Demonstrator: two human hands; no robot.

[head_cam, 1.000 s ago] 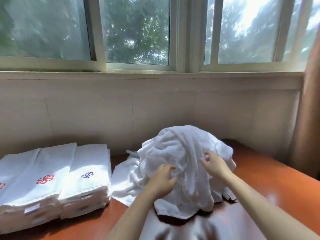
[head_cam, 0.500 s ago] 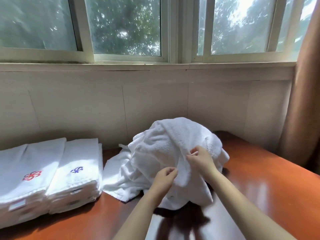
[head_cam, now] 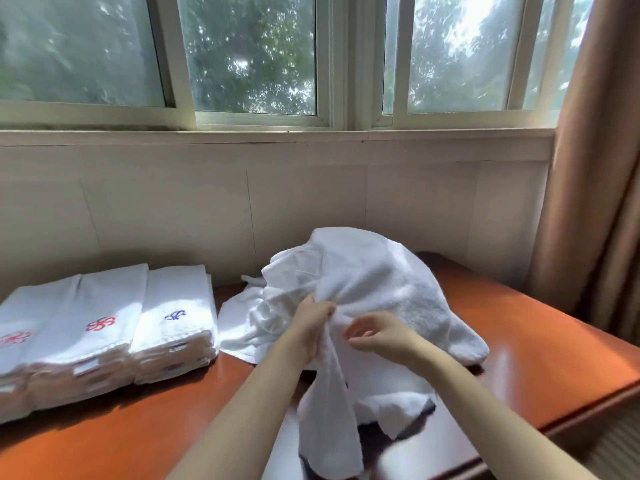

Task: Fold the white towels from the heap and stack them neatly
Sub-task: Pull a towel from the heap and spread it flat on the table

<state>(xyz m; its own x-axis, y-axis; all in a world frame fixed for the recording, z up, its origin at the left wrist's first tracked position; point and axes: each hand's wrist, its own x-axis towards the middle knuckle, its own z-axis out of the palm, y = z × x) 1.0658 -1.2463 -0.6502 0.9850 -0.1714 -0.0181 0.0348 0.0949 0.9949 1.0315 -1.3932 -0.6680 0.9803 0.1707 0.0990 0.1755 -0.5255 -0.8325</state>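
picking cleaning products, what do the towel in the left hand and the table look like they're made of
The towel the left hand grips looks like white cotton terry: nubby pile, limp drape. The table looks like reddish-brown wood or veneer under gloss varnish; it mirrors window light, so laminate is possible.

Bright window daylight, soft wide-angle blur.

The heap (head_cam: 377, 289) lies on the table (head_cam: 145, 438), right of centre, before the wall (head_cam: 194, 209). Left of it, stacks (head_cam: 169, 327) of folded towels stand side by side on the table. The window (head_cam: 252, 53) runs above the wall; a curtain (head_cam: 595, 168) hangs at the right.
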